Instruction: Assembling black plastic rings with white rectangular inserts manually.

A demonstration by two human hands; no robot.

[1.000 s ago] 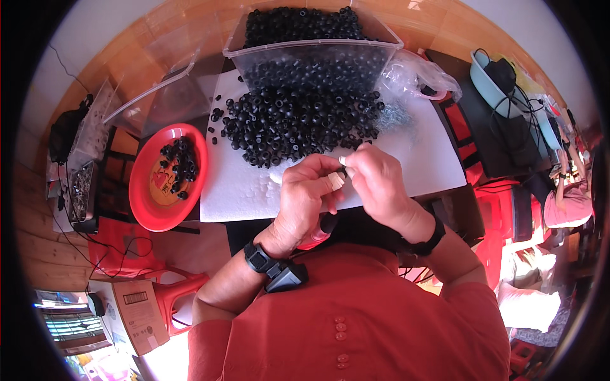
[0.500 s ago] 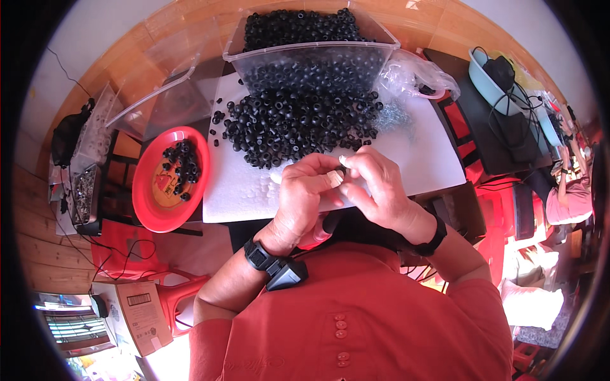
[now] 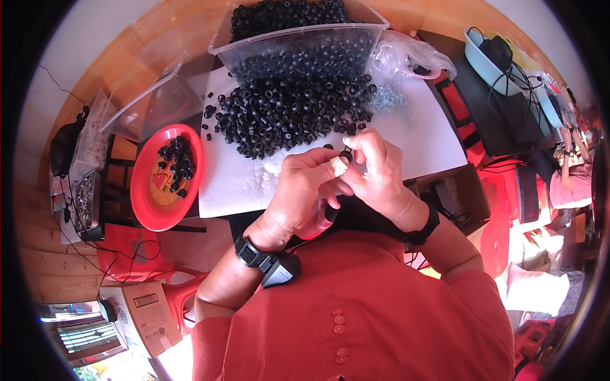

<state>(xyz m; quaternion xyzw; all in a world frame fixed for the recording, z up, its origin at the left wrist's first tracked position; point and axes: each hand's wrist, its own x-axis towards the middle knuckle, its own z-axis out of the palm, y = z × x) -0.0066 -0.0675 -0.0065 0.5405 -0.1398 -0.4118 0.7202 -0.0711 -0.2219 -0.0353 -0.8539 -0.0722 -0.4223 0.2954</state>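
My left hand (image 3: 304,190) and my right hand (image 3: 375,171) meet over the front of a white board (image 3: 419,136). Together their fingertips pinch one small black ring-shaped part (image 3: 346,155). A large heap of the same black parts (image 3: 289,114) lies on the board just beyond my hands. Behind it a clear plastic tub (image 3: 298,38) holds many more. A red plate (image 3: 166,178) to the left carries several black parts (image 3: 176,162).
A pile of small silvery metal pieces (image 3: 386,96) and a crumpled clear bag (image 3: 406,57) lie at the board's far right. An empty clear tray (image 3: 152,105) stands left of the tub. A dark case (image 3: 502,108) with cables sits right. A red stool (image 3: 130,244) stands below left.
Both hands stay together on the small black part, with only slight finger movement. The view has shifted a little.
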